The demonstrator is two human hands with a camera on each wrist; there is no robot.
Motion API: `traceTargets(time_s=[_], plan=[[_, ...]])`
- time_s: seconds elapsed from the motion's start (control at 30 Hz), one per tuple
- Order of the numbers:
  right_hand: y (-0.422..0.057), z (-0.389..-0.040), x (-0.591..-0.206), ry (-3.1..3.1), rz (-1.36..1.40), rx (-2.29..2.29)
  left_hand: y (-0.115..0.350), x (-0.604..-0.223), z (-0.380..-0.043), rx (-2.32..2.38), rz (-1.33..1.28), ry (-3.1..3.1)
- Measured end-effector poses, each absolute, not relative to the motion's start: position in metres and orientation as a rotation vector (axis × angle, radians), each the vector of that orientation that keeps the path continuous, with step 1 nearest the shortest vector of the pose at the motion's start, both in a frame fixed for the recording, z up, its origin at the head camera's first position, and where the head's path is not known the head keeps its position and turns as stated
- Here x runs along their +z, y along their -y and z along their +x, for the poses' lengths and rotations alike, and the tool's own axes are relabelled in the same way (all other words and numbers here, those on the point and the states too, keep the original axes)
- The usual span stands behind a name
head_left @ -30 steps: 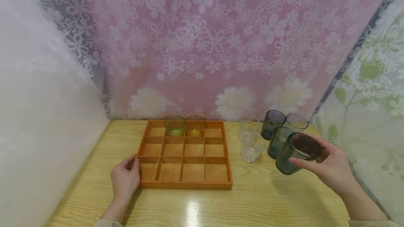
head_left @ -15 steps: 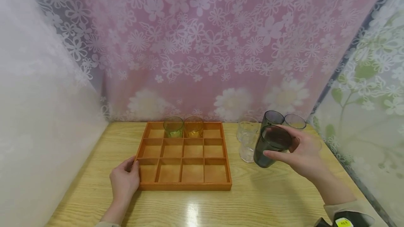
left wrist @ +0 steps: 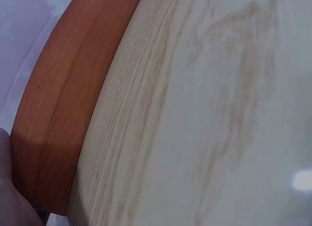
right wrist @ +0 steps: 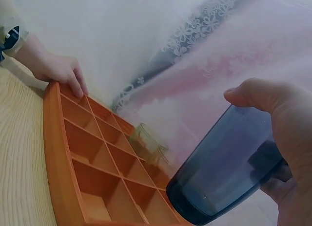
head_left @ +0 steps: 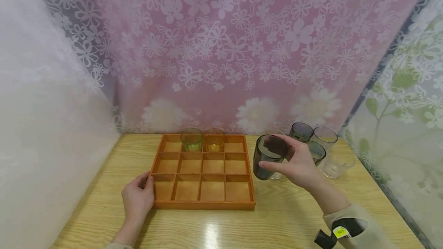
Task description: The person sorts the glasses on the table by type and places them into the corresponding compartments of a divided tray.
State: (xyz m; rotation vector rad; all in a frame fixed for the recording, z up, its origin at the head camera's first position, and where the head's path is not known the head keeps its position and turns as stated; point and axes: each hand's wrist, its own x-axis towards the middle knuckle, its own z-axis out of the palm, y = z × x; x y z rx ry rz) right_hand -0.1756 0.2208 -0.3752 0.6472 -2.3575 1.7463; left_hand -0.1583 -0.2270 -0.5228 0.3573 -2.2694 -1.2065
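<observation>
My right hand (head_left: 300,165) holds a dark grey-blue glass tumbler (head_left: 263,169) above the table, just right of the tray, thumb on its near side and fingers round the far side. In the right wrist view the tumbler (right wrist: 219,162) is tilted, its base toward the tray. At the left, my left hand (head_left: 137,195) grips the side wall of an orange-brown wooden compartment tray (head_left: 204,205); the right wrist view shows its fingers hooked over the rim. A green glass (head_left: 192,141) and an amber glass (head_left: 214,141) stand side by side in the tray's back row.
Behind my right hand stand a dark tumbler (head_left: 302,130), a grey-green tumbler (head_left: 317,151), a pale purple-rimmed glass (head_left: 326,135) and a clear glass (head_left: 337,164). More clear glass shows partly behind the held tumbler. A pink floral curtain (head_left: 207,68) hangs along the table's back edge.
My right hand has carried the dark tumbler leftward from the group of glasses to beside the tray's right edge. The left hand and the tray have stayed put.
</observation>
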Motion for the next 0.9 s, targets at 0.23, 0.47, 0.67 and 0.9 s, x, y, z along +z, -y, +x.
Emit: traceTargets(time_s=[0.23,0.47,0.67,0.9], plan=[[-0.201,-0.187,-0.376,2.337,0.679,1.760,0.227,-0.524,-0.159,-1.189,0.348,2.264],[-0.181,-0.195,-0.374,2.346,0.687,1.812,0.226,-0.524,-0.159,-1.196,0.358,2.265],[-0.166,-0.201,-0.377,2.385,0.649,1.808,0.226,-0.524,-0.159,-1.198,0.356,2.257],[-0.145,-0.209,-0.381,2.412,0.620,1.821,0.227,-0.522,-0.159,-1.234,0.347,2.245]])
